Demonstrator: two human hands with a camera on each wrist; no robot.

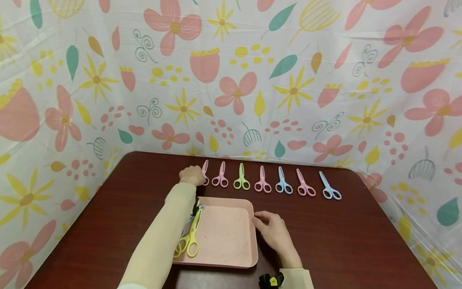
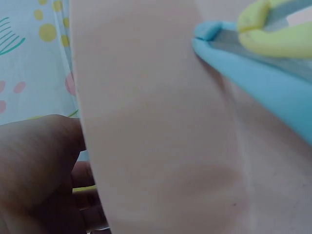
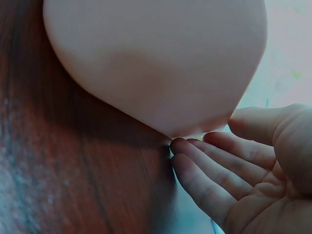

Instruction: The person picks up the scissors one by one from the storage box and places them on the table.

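My left hand [image 1: 192, 175] is at the left end of a row of scissors, its fingers curled at the handles of the leftmost pink scissors [image 1: 205, 167] and partly covering them. The fingertips there are hidden. My right hand [image 1: 275, 233] holds the right edge of a pink tray [image 1: 227, 261], thumb at the rim and fingers against its side in the right wrist view. In the tray lie yellow scissors [image 1: 192, 237] and blue scissors [image 2: 253, 73], partly behind my left forearm.
Along the back of the dark wooden table [image 1: 325, 241] the row continues with pink scissors [image 1: 221, 176], green scissors [image 1: 241, 176], blue scissors [image 1: 282, 181] and several more. A floral sheet [image 1: 234, 92] hangs behind the table and at its sides.
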